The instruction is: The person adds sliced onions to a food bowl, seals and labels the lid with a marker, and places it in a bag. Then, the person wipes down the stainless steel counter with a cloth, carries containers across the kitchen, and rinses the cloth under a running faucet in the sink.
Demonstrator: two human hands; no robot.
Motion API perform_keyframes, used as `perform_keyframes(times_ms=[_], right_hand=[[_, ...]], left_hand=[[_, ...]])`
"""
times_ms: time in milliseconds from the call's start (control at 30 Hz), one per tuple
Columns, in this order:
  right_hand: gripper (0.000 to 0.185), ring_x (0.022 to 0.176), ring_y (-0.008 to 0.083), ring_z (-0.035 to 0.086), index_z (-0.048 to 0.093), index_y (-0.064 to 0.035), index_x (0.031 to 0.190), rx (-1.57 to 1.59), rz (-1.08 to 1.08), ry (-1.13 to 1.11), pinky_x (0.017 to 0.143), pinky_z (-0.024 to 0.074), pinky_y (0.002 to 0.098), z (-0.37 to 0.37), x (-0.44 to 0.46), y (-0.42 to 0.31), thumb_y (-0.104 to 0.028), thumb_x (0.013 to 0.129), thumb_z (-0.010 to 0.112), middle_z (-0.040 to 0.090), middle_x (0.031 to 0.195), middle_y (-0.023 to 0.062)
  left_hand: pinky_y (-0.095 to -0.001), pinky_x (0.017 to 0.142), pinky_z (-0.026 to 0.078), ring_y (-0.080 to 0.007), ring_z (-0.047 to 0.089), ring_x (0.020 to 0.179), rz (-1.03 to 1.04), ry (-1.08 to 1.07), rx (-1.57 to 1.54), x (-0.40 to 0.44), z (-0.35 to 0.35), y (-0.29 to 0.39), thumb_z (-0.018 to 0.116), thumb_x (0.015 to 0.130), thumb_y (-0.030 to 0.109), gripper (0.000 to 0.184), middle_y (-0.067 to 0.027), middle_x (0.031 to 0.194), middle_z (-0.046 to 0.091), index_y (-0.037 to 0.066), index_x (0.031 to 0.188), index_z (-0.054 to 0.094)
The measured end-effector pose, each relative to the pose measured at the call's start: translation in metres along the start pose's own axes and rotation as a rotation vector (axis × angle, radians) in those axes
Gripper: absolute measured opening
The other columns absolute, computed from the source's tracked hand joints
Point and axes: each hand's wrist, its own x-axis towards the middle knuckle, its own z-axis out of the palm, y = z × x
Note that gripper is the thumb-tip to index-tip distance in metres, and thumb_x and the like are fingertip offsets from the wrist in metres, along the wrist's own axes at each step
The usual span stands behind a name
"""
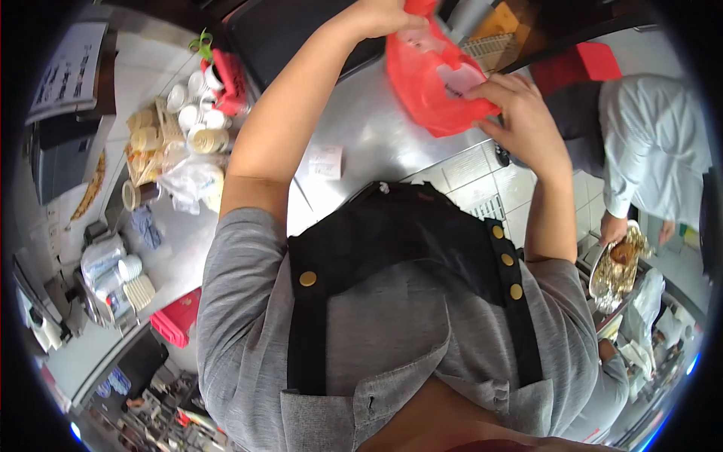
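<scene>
A red plastic bag hangs between my two hands above the steel counter. My left hand grips the bag's upper edge, its fingers partly cut off by the top of the view. On the other side, my right hand holds the bag's rim between thumb and fingers. A white item with dark lettering shows at the bag's opening; whether it is print or something inside, I cannot tell. A small paper slip lies on the steel counter near my left forearm.
White cups, lidded tubs and a clear plastic bag crowd the left counter. On the right, a person in a white shirt holds a foil-lined tray with food. Another person's grey sleeve shows lower right.
</scene>
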Motion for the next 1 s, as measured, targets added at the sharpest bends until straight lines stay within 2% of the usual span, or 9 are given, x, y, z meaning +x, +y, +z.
perform_keyframes(times_ms=[67,167,233,300,400,467,567,800,1000], right_hand=[[0.033,0.104,0.0262,0.061,0.067,-0.0087,0.104,-0.025,-0.103,0.124,0.098,0.0418,0.0407,0.009,0.003,-0.036,-0.003,0.071,0.071,0.066,0.107,0.0062],[0.033,0.112,0.0254,0.058,0.066,-0.0094,0.107,0.426,-0.398,-0.007,0.099,0.0427,0.0413,0.046,0.019,-0.076,-0.005,0.075,0.069,0.065,0.11,0.004],[0.032,0.115,0.0257,0.057,0.066,-0.0091,0.109,0.555,-0.528,-0.282,0.099,0.0431,0.0414,0.122,0.035,-0.08,-0.005,0.078,0.066,0.065,0.113,0.0037],[0.042,0.131,0.0256,0.047,0.064,-0.0117,0.12,0.422,-0.467,-0.393,0.106,0.0392,0.0466,0.206,0.038,-0.081,-0.002,0.08,0.061,0.056,0.134,0.0061],[0.059,0.146,0.024,0.028,0.056,-0.0194,0.135,0.113,-0.469,-0.457,0.115,0.0263,0.0572,0.273,0.035,-0.087,0.002,0.08,0.056,0.035,0.156,0.0047],[0.065,0.149,0.0236,0.02,0.052,-0.0229,0.14,0.077,-0.487,-0.525,0.116,0.0199,0.0616,0.296,0.035,-0.089,0.002,0.08,0.055,0.025,0.16,0.0044],[0.072,0.152,0.0238,0.012,0.046,-0.0274,0.145,0.004,-0.481,-0.619,0.116,0.0125,0.0664,0.308,0.031,-0.092,0.003,0.08,0.053,0.014,0.164,0.0055],[0.076,0.153,0.0257,0.001,0.043,-0.0315,0.146,-0.166,-0.461,-0.763,0.113,0.0103,0.0719,0.305,0.035,-0.095,-0.005,0.078,0.065,0.0,0.166,0.0076],[0.08,0.153,0.0268,0.004,0.047,-0.0291,0.144,-0.171,-0.445,-0.798,0.113,0.0123,0.0709,0.297,0.04,-0.101,-0.002,0.072,0.069,0.002,0.165,0.008]], left_hand=[[-0.0384,0.106,0.04,-0.0324,0.043,0.131,0.036,-0.004,0.47,-0.036,-0.014,0.01,0.073,0.074,0.002,0.094,-0.0241,0.141,0.044,0.007,0.152,0.021],[-0.0403,0.113,0.032,-0.0376,0.037,0.137,-0.392,-0.122,0.17,-0.107,-0.05,-0.005,0.075,0.073,0.008,0.103,-0.0226,0.148,0.037,0.016,0.156,0.014],[-0.0331,0.077,0.051,-0.0192,0.062,0.087,-0.377,0.055,0.147,-0.186,-0.05,-0.065,0.07,0.078,0.005,0.067,-0.0121,0.107,0.058,0.013,0.137,0.04],[-0.0283,0.066,0.049,-0.0125,0.059,0.068,-0.644,0.197,-0.008,-0.249,-0.04,-0.07,0.061,0.083,0.003,0.06,-0.0087,0.087,0.06,0.014,0.138,0.039],[-0.0358,0.06,0.048,-0.0168,0.06,0.061,-0.865,0.241,0.336,-0.336,-0.018,-0.089,0.053,0.084,0.003,0.056,-0.0073,0.065,0.059,0.017,0.136,0.041],[-0.0465,0.061,0.048,-0.0354,0.064,0.062,-0.935,0.274,0.475,-0.369,0.0,-0.084,0.054,0.082,0.007,0.059,-0.0145,0.062,0.06,0.022,0.137,0.04],[-0.0523,0.066,0.051,-0.0409,0.067,0.072,-1.109,0.219,0.502,-0.39,0.02,-0.077,0.057,0.083,0.015,0.061,-0.0169,0.071,0.066,0.027,0.139,0.038],[-0.0526,0.062,0.054,-0.0398,0.069,0.071,-0.844,0.036,0.629,-0.384,0.08,-0.076,0.052,0.087,0.013,0.051,-0.0188,0.083,0.07,0.028,0.136,0.046],[-0.0519,0.065,0.055,-0.0383,0.07,0.074,-0.919,-0.077,0.669,-0.374,0.081,-0.075,0.05,0.089,0.014,0.048,-0.0184,0.083,0.071,0.029,0.135,0.046]])
